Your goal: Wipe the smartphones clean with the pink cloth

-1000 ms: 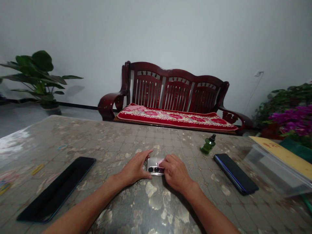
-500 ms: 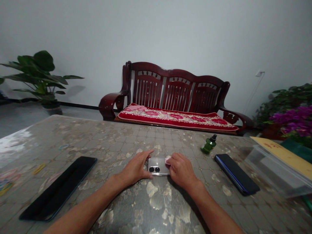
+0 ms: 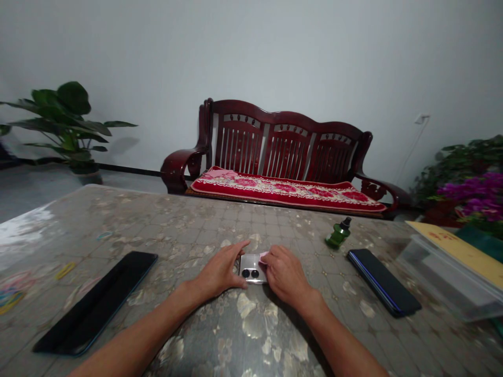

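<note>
A silver phone (image 3: pixel 249 262) lies back side up on the patterned table, its two round black lenses facing up near its left end. My left hand (image 3: pixel 222 269) is at the phone's left end, thumb and fingers spread apart around that edge. Over the phone's right part rests my right hand (image 3: pixel 283 272), its fingers closed on a small pink cloth (image 3: pixel 263 257) pressed to the phone's back. The right end of the phone is hidden under this hand.
A black tablet (image 3: pixel 98 303) lies left, near rubber bands (image 3: pixel 65 270). To the right are a green spray bottle (image 3: pixel 337 235), a dark phone (image 3: pixel 383 281) and a clear plastic box (image 3: pixel 444 277) with a yellow sheet on top. A wooden bench (image 3: pixel 283 141) stands beyond the table.
My right hand has slid left along the phone's back with the pink cloth, closer to the lenses. My left hand has hardly moved.
</note>
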Demonstrator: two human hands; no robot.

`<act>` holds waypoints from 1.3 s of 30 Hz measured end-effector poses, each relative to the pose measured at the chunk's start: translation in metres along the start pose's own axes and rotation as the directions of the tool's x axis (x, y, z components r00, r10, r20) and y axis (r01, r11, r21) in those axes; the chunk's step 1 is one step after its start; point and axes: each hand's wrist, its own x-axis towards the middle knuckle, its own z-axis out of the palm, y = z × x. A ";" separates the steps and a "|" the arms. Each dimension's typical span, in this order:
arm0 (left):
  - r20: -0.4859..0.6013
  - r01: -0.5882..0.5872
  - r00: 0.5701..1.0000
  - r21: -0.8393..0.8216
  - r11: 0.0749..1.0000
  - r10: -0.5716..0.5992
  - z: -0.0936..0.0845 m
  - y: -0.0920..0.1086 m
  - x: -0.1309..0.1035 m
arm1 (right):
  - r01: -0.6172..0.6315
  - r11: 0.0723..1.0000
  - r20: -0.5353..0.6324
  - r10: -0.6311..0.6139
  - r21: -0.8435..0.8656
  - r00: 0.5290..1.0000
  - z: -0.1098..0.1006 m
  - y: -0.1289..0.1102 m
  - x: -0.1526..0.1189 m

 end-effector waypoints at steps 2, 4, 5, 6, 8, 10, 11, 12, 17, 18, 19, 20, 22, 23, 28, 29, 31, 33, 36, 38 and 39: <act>0.003 0.003 1.000 -0.004 1.000 -0.003 0.000 0.001 0.000 | -0.059 0.998 -0.012 0.058 -0.020 0.998 -0.001 0.001 0.000; 0.008 -0.002 1.000 -0.007 1.000 0.002 0.000 0.001 0.000 | -0.044 0.999 -0.013 0.044 -0.022 0.999 0.000 0.000 0.002; 0.009 -0.005 1.000 -0.010 1.000 0.005 0.000 0.000 0.000 | -0.010 1.000 -0.011 0.010 -0.015 1.000 0.001 -0.001 0.003; 0.009 -0.005 1.000 -0.013 1.000 0.005 0.000 -0.001 0.000 | 0.037 0.999 -0.006 -0.037 -0.003 0.999 0.002 -0.003 0.004; 0.007 -0.003 1.000 -0.015 1.000 0.003 0.001 -0.003 0.000 | 0.128 0.991 0.001 -0.128 0.031 0.992 0.005 -0.005 0.006; 0.001 -0.001 1.000 -0.017 1.000 0.001 0.002 -0.004 0.001 | 0.175 0.983 0.006 -0.176 0.061 0.984 0.006 -0.005 0.008; 0.001 -0.002 1.000 -0.019 1.000 0.002 0.002 -0.005 0.001 | 0.182 0.981 0.007 -0.183 0.070 0.983 0.007 -0.005 0.009; 0.001 -0.005 1.000 -0.023 1.000 0.005 0.002 -0.005 0.001 | 0.182 0.981 0.006 -0.183 0.074 0.983 0.007 -0.005 0.011; -0.008 -0.016 1.000 -0.019 1.000 0.016 0.002 -0.003 0.001 | 0.160 0.985 0.002 -0.160 0.065 0.987 0.009 -0.009 0.023; -0.011 -0.021 1.000 -0.013 1.000 0.021 0.002 -0.003 0.001 | 0.160 0.985 -0.001 -0.161 0.066 0.987 0.010 -0.010 0.026; -0.012 -0.027 1.000 -0.009 1.000 0.027 0.002 -0.004 0.001 | 0.168 0.984 -0.005 -0.168 0.065 0.986 0.011 -0.010 0.027; -0.012 -0.034 0.999 -0.010 0.999 0.034 0.003 -0.005 0.001 | 0.185 0.981 -0.010 -0.185 0.064 0.983 0.012 -0.010 0.027; -0.013 -0.045 0.999 -0.020 0.999 0.044 0.005 -0.007 0.000 | 0.240 0.969 -0.016 -0.240 0.061 0.971 0.013 -0.010 0.026; -0.015 -0.046 0.999 -0.026 0.999 0.046 0.006 -0.008 0.000 | 0.270 0.961 -0.012 -0.270 0.061 0.963 0.013 -0.010 0.024; -0.022 -0.035 0.999 -0.040 0.999 0.034 0.007 -0.011 0.001 | 0.274 0.960 0.020 -0.275 0.066 0.961 0.009 -0.008 0.017; -0.018 -0.032 0.999 -0.044 0.999 0.031 0.006 -0.010 0.001 | 0.243 0.968 0.023 -0.245 0.061 0.969 0.007 -0.007 0.017; -0.009 -0.025 1.000 -0.059 0.998 0.025 0.005 -0.009 0.001 | 0.180 0.983 0.034 -0.181 0.043 0.983 0.003 -0.004 0.015; -0.008 -0.019 1.000 -0.070 0.997 0.019 0.004 -0.008 0.001 | 0.128 0.992 0.058 -0.129 0.015 0.990 -0.002 0.001 0.011; -0.005 -0.009 1.000 -0.067 0.998 0.008 0.003 -0.007 0.000 | 0.045 0.998 0.075 -0.041 -0.045 0.996 -0.009 0.012 0.002; -0.001 -0.003 1.000 -0.052 0.999 0.003 0.002 -0.006 0.000 | -0.030 0.996 0.060 0.035 -0.080 0.998 -0.012 0.016 -0.004; 0.001 -0.001 1.000 -0.041 0.999 0.001 0.002 -0.005 0.000 | -0.063 0.994 0.049 0.067 -0.090 0.997 -0.013 0.017 -0.006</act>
